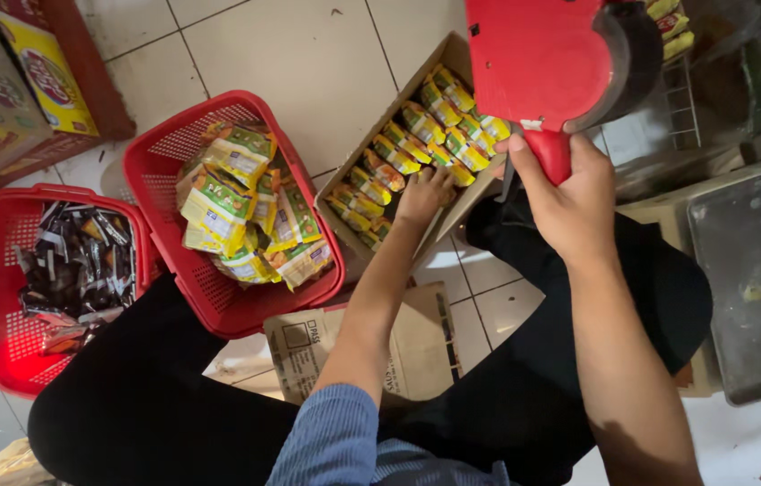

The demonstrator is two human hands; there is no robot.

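Down on the tiled floor (308, 63), a person sits with legs in dark trousers spread around an open cardboard box (367, 148) packed with rows of small yellow-and-green sachets (416, 144). Their left hand (423, 193) reaches into the near end of that box, fingers curled down onto the sachets there (whether it actually grips one I cannot tell from this angle). Their right hand (569, 202) is closed firmly around the handle of a red price-label gun (547, 63), held up above the far right side of the box, its body close to the camera.

Left of the box sits a red plastic basket (218, 306) heaped with larger green-and-yellow packets (241, 202), and touching it further left is a second red basket (2, 342) holding dark, shiny sachets (79, 261). A flattened brown carton (398, 346) lies on the floor under the left forearm, between the knees. Stacked printed cartons (11, 81) stand at the upper left, and a scuffed metal tray (754, 270) sits at the right edge.
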